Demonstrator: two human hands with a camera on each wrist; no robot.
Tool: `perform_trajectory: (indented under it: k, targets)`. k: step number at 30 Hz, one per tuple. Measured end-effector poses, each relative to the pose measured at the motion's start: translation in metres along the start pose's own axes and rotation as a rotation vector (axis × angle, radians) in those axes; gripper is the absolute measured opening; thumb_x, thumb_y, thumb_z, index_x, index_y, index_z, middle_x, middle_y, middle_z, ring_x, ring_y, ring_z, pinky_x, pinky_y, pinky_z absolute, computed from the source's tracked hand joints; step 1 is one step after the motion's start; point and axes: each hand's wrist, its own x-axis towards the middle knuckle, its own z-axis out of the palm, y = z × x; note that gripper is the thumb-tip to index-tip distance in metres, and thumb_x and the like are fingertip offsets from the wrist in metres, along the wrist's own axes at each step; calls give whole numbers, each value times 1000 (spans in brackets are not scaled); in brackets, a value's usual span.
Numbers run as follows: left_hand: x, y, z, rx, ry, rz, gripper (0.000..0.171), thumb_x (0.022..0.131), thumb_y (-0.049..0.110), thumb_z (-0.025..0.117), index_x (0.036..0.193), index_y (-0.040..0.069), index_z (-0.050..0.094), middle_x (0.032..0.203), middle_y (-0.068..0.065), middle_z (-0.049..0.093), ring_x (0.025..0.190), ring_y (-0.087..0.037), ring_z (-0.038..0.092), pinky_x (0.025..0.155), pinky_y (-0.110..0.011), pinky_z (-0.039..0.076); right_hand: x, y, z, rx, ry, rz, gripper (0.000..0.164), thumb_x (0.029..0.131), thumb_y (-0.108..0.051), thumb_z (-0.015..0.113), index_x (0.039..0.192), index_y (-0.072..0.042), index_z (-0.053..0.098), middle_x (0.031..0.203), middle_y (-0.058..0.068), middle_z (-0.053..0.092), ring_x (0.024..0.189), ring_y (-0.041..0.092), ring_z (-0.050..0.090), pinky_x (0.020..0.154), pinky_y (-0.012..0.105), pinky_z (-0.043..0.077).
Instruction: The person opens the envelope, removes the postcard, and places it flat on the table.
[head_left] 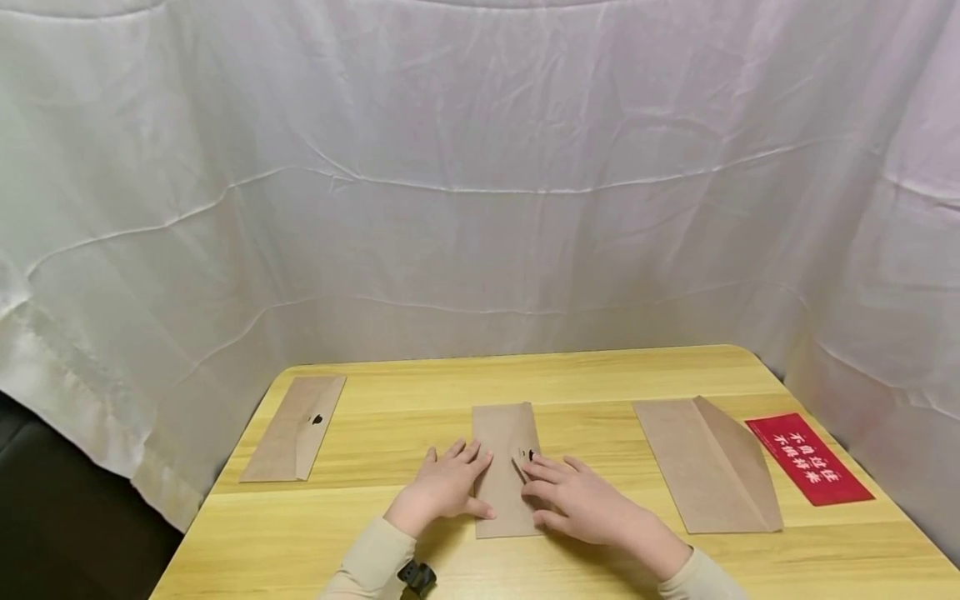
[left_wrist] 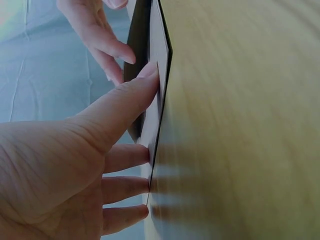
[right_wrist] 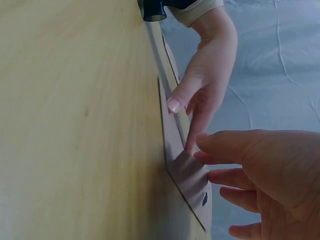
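Observation:
A brown paper envelope (head_left: 501, 492) lies upright in front of me at the middle of the table, its flap (right_wrist: 190, 182) on the right side partly raised. A small dark mark shows on the flap. My left hand (head_left: 447, 485) rests on the envelope's left part with thumb and fingers spread; in the left wrist view its thumb (left_wrist: 127, 102) lies on the paper. My right hand (head_left: 573, 500) touches the flap from the right with its fingertips, the fingers loosely bent. In the right wrist view, the right thumb (right_wrist: 220, 142) stays off the table.
A closed brown envelope (head_left: 281, 433) with a dark mark lies at the left. To the right is another brown envelope (head_left: 693, 475) with its flap unfolded, beside a red card (head_left: 810, 458) with white writing. A pale curtain (head_left: 480, 250) hangs behind the wooden table (head_left: 600, 379).

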Motion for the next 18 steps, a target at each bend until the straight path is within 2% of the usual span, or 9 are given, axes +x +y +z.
perform_trajectory:
  k: [4,11,18]
  targets:
    - [1,-1,0,-2,-10,-3,89,76,64,68,149,20,42,158,-9,34,147,-34,29,110,-68,27,-1,2,-3,-8,44,-4,32,95,-35,60,121,-17,65,150,9,47,140,32,43,104,67,37]
    - [0,0,-2,1,-22,-7,89,76,64,69,149,21,42,158,-9,34,147,-34,29,110,-68,27,-4,11,-10,-19,89,38,38,95,-32,60,127,-12,63,149,12,48,139,34,44,105,67,36]
    - [0,1,-3,-10,-29,-7,89,76,62,69,150,21,41,159,-9,33,148,-34,28,111,-69,25,-7,20,-14,-46,159,65,34,92,-29,65,121,-12,65,146,17,49,136,38,46,105,66,37]
